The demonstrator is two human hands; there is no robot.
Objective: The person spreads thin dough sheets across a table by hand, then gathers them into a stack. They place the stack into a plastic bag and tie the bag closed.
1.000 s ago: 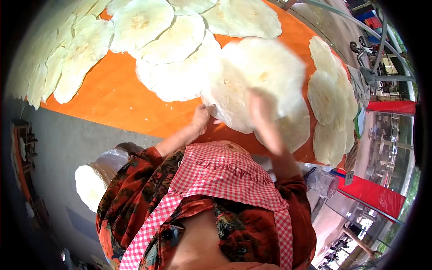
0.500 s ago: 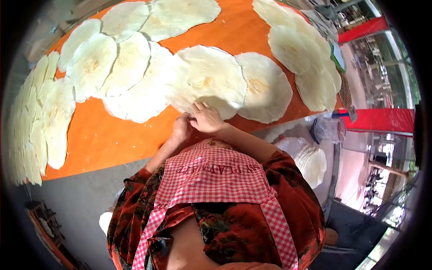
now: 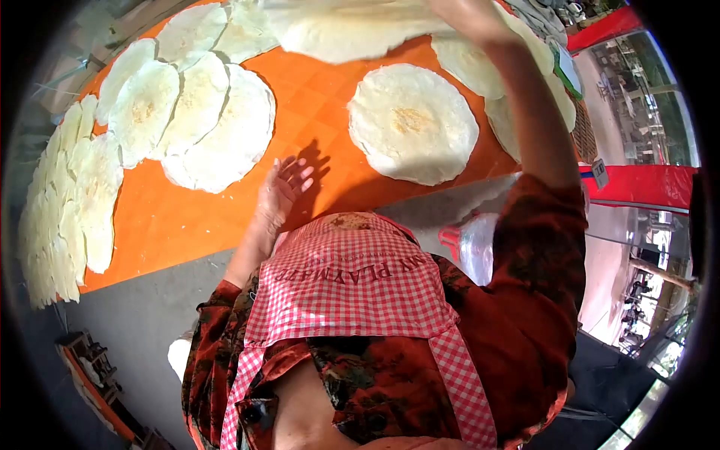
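While the right hand (image 3: 469, 16) is raised high at the top edge of the view, it holds up a thin pale flatbread (image 3: 349, 28); the sheet hangs out to the left of that hand, lifted clear of the orange table (image 3: 195, 214), though the fingers closing on it are cut off by the frame, so how they pinch it I cannot tell. Below the raised arm, and to its left, a single round flatbread (image 3: 412, 122) lies flat on the table. The left hand (image 3: 281, 187) rests with its fingers spread apart and empty, palm down on bare orange surface, holding nothing. Just beyond its fingertips, up and to the left, overlapping flatbreads (image 3: 202, 120) lie in a row, near but not touching it. A checked apron (image 3: 352, 289) fills the foreground below both hands.
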